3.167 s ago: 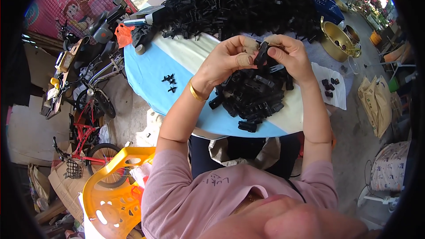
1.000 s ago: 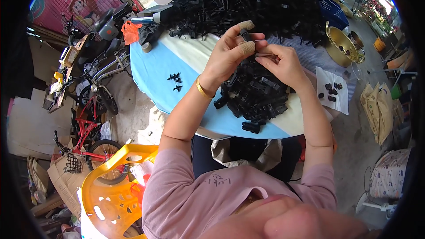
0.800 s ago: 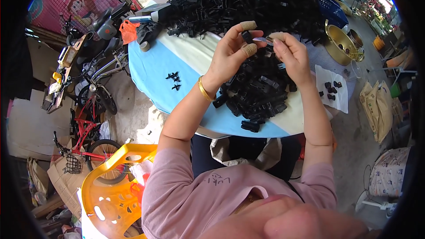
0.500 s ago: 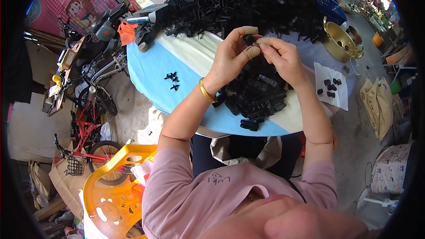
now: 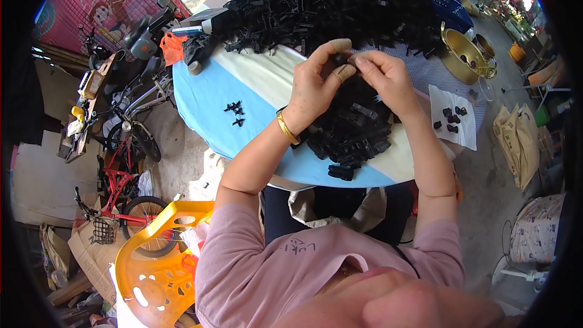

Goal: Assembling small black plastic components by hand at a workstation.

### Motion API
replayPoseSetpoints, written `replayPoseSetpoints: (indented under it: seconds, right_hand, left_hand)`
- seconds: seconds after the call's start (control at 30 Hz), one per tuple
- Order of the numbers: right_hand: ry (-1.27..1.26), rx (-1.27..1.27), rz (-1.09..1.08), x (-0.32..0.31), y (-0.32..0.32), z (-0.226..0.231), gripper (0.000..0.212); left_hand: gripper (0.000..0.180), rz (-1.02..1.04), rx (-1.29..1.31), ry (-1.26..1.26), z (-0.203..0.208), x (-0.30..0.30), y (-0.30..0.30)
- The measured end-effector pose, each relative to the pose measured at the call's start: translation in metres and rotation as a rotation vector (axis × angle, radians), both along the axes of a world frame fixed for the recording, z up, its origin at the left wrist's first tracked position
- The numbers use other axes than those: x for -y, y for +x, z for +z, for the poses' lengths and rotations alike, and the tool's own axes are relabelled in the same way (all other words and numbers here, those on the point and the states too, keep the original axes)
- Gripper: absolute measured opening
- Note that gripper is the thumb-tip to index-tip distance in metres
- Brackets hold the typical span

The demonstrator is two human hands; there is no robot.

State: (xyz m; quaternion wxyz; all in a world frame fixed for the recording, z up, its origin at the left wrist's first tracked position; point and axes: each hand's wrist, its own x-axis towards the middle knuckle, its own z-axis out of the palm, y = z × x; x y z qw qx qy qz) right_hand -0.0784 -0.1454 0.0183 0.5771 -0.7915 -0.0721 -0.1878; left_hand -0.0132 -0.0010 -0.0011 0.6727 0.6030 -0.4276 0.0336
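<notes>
Left hand [image 5: 311,90]: thumb and forefinger curled around a small black piece [image 5: 340,59].
Right hand [image 5: 392,85]: fingertips pinched beside it; their hold I cannot tell.

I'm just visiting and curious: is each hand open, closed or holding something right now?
Left hand: closed, pinching a small dark part.
Right hand: pinched closed beside that part; whether it grips anything can't be told.

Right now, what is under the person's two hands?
Below the left hand and right hand lies a small pile of black parts on the striped tablecloth. The hands hide part of it, and the cloth beneath the pile is covered.
</notes>
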Motion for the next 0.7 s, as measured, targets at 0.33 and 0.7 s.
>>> replayPoseSetpoints:
  seconds: [0.33,0.7]
  right_hand:
    - [-0.284,0.238,-0.140,0.006,-0.006,0.009,0.017]
    - [0.061,0.111,0.301,0.022,-0.004,0.009,0.017]
  left_hand:
    - [0.065,0.237,0.482,0.319,0.016,-0.008,-0.009]
    - [0.028,-0.742,-0.600,0.037,0.013,-0.015,0.013]
